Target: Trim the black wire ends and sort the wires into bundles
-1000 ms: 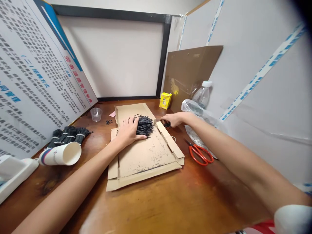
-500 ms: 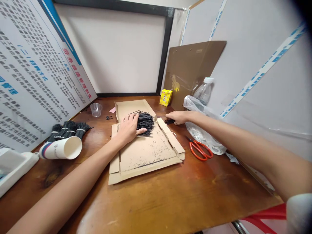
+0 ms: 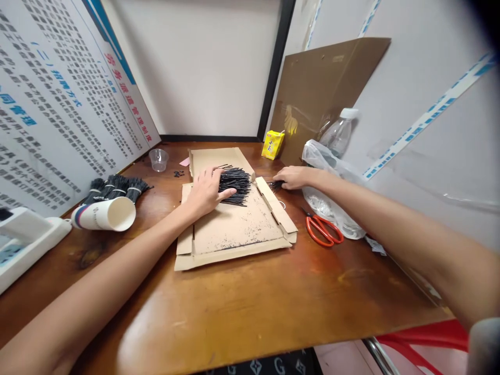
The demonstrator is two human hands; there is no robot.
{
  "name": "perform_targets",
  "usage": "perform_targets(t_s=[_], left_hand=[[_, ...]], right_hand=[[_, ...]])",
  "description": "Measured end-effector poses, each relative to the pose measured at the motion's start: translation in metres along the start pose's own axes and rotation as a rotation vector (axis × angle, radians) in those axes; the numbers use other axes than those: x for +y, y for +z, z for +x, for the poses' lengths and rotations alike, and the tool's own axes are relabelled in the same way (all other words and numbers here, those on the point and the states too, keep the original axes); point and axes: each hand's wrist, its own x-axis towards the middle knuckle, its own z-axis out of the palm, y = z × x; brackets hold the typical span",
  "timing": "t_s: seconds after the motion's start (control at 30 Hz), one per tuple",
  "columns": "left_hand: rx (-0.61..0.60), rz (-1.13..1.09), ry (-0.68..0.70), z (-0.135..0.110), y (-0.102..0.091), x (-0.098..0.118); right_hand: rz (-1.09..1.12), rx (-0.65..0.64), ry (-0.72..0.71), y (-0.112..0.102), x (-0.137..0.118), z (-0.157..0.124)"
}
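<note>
My left hand [image 3: 205,192] lies over the left end of a loose pile of thin black strands [image 3: 236,186], its fingers apart and its thumb stretched along the near side. The pile rests on an unfolded piece of cardboard [image 3: 230,229] scattered with dark specks. To the right of the cardboard, my right hand [image 3: 294,177] has its fingers bent down and closed on a few more thin black strands [image 3: 275,184] at table level. The fingertips are partly hidden. Red-handled scissors [image 3: 324,230] lie nearer me, below the right forearm.
At left stand a tipped paper cup [image 3: 104,214], tied black bundles [image 3: 117,188] and a white power strip [image 3: 33,245]. Farther back are a clear plastic cup [image 3: 158,160] and a yellow carton [image 3: 272,145]. A plastic bag [image 3: 332,208] and a bottle [image 3: 339,133] are at right.
The camera view has tilted down slightly. My right hand has curled its fingers further over the strands beside the cardboard. My left hand stays on the pile.
</note>
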Motion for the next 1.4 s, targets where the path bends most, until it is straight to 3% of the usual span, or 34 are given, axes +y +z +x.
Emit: perform_targets(t_s=[0.17,0.37,0.53,0.7,0.83,1.07,1.13,1.23,1.4], left_hand=[[0.013,-0.04,0.023,-0.022,-0.021,-0.005],[0.0,-0.126,0.1,-0.054,-0.036,-0.016],[-0.004,-0.164,0.142,-0.06,-0.034,-0.015],[0.007,-0.137,0.125,-0.06,-0.033,-0.013],[-0.051,-0.101,0.105,-0.061,-0.03,-0.01],[-0.16,-0.011,0.116,-0.051,-0.024,-0.003],[-0.172,0.023,0.143,-0.046,-0.024,0.002],[-0.176,0.061,0.192,-0.037,-0.024,0.013],[-0.176,0.082,0.243,-0.023,-0.014,0.03]], right_hand=[[-0.056,-0.053,0.011,0.001,-0.003,-0.004],[0.007,0.127,0.096,-0.03,-0.015,0.001],[0.086,0.193,-0.012,-0.048,-0.084,0.006],[0.055,0.056,-0.109,-0.023,-0.164,0.003],[-0.007,0.015,-0.188,-0.007,-0.185,-0.004],[-0.015,0.001,-0.302,-0.027,-0.167,-0.026],[0.071,0.065,-0.262,-0.036,-0.146,-0.034],[0.225,0.168,-0.056,-0.045,-0.102,-0.047],[0.335,0.094,0.034,-0.038,-0.046,-0.061]])
